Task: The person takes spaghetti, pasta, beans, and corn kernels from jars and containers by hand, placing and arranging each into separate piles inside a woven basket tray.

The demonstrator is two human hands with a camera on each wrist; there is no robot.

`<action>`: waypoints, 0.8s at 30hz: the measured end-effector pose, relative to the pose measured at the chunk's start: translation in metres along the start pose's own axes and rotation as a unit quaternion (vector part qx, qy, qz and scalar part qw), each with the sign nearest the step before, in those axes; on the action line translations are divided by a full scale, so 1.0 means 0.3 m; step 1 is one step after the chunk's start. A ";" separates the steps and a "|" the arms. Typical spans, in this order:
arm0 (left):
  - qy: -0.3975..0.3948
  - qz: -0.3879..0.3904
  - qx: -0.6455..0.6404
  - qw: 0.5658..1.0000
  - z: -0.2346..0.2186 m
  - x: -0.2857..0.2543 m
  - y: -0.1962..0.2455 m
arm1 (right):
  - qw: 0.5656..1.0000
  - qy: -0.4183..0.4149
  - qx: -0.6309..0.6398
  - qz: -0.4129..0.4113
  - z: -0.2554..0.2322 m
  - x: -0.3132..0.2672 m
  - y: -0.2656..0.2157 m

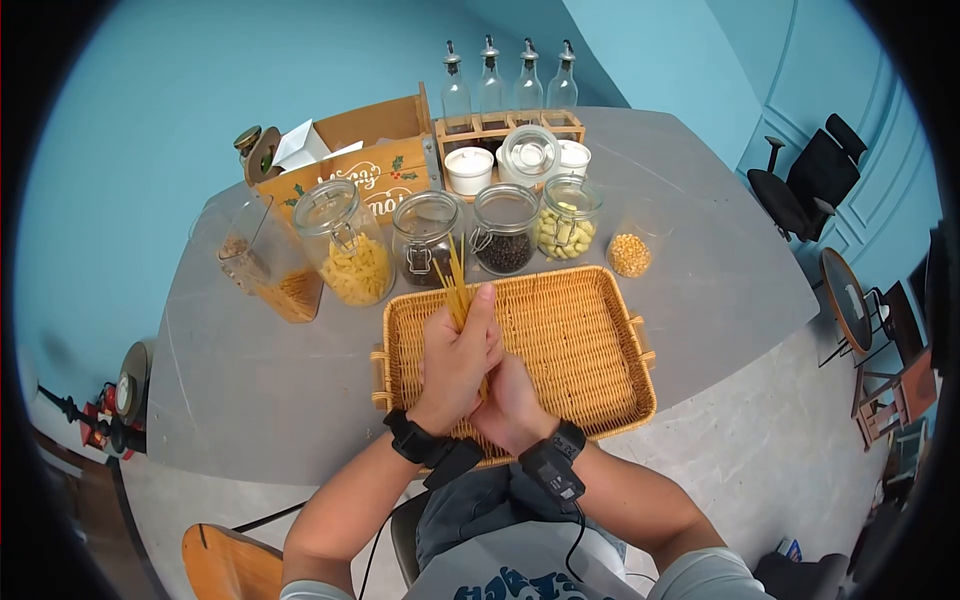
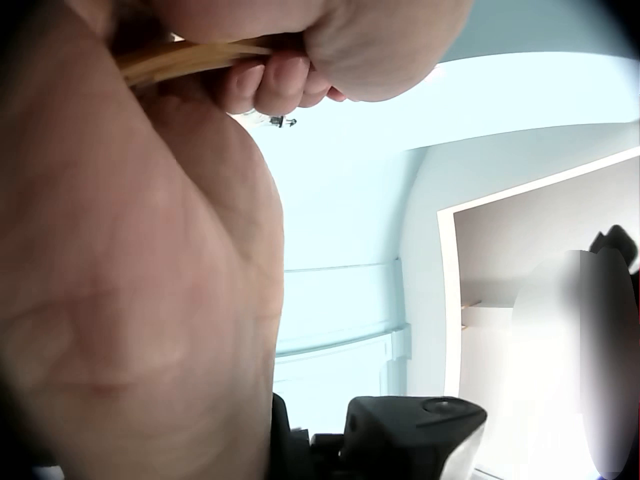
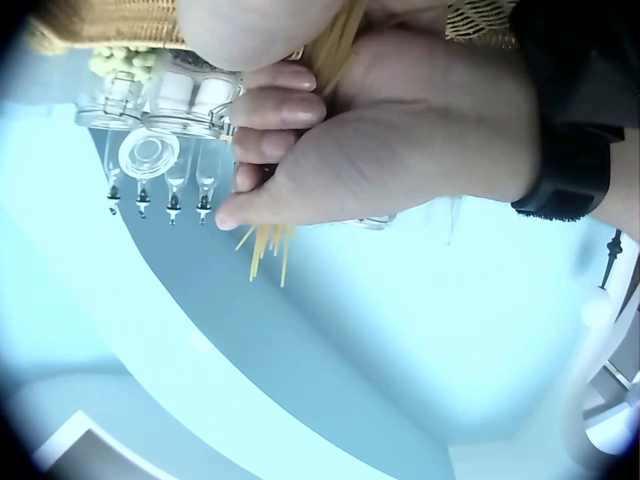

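Note:
Upright over the wicker tray [image 1: 570, 330], a bundle of spaghetti [image 1: 455, 285] is held by both hands, one above the other. The left hand [image 1: 460, 360] grips it as the upper fist, thumb along the strands, whose tips fan out above. Below and to the right, the right hand [image 1: 515, 405] closes around the lower strands, its fingers partly hidden behind the left hand. In the right wrist view, the left hand [image 3: 380, 160] curls its fingers round the spaghetti [image 3: 340, 45]. Between the palms, the left wrist view shows more spaghetti [image 2: 190, 60].
Beyond the tray stand glass jars of yellow pasta [image 1: 355, 265], dark contents [image 1: 425, 255], black grains [image 1: 503, 245] and pale green pieces [image 1: 565, 230]. A glass of corn kernels [image 1: 630, 255] is at right, a tall glass container [image 1: 270, 270] at left. Behind are a wooden crate [image 1: 370, 180] and a bottle rack [image 1: 510, 125].

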State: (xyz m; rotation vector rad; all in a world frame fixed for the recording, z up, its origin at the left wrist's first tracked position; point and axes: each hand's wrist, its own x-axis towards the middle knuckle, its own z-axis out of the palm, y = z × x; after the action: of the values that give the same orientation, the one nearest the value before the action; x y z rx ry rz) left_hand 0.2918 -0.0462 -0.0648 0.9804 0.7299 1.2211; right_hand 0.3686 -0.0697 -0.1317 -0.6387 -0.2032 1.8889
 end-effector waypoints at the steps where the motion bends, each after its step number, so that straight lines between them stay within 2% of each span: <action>1: 0.015 -0.011 0.010 1.000 0.006 -0.004 0.010 | 0.999 0.014 -0.049 0.005 0.013 -0.018 -0.015; 3: 0.009 -0.006 0.000 1.000 0.004 -0.004 0.040 | 0.995 0.027 -0.098 0.011 0.008 -0.027 -0.036; 5: 0.005 -0.001 -0.009 1.000 0.010 -0.002 0.081 | 0.996 -0.043 -0.075 0.007 0.002 -0.018 -0.053; 6: 0.009 0.014 -0.031 0.999 0.018 -0.001 0.107 | 0.996 -0.044 -0.076 0.007 0.006 -0.024 -0.052; 8: 0.013 0.030 -0.052 0.998 0.016 0.002 0.121 | 0.999 -0.008 -0.041 0.026 0.072 -0.069 -0.062; 11: -0.009 0.077 -0.098 0.992 0.009 0.000 0.084 | 1.000 0.010 0.025 0.004 0.110 -0.070 -0.048; 13: 0.036 0.079 -0.059 0.995 0.023 -0.019 0.031 | 0.999 -0.009 0.046 -0.020 0.098 -0.042 -0.050; 17: 0.030 0.110 0.006 0.993 0.038 -0.028 0.005 | 0.996 -0.021 0.061 -0.067 0.096 -0.017 -0.061; 19: 0.004 0.104 -0.005 0.995 0.030 -0.026 -0.001 | 0.995 -0.052 0.059 -0.061 0.057 0.031 -0.046; 21: 0.011 0.093 -0.002 0.996 0.022 -0.025 -0.010 | 0.993 -0.080 0.060 -0.056 0.023 0.053 -0.032; 23: 0.015 0.077 0.001 0.997 0.001 -0.014 -0.023 | 0.994 -0.093 0.042 -0.046 0.094 0.000 -0.057; 24: -0.008 0.070 0.031 0.997 -0.031 -0.006 -0.030 | 0.994 -0.091 0.044 -0.045 0.101 -0.007 -0.063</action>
State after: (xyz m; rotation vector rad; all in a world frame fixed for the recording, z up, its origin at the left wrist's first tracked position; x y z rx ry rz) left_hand 0.2870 -0.0463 -0.0768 1.1067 0.7000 1.3177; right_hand 0.3688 -0.0593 -0.0973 -0.3917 -0.2611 1.8573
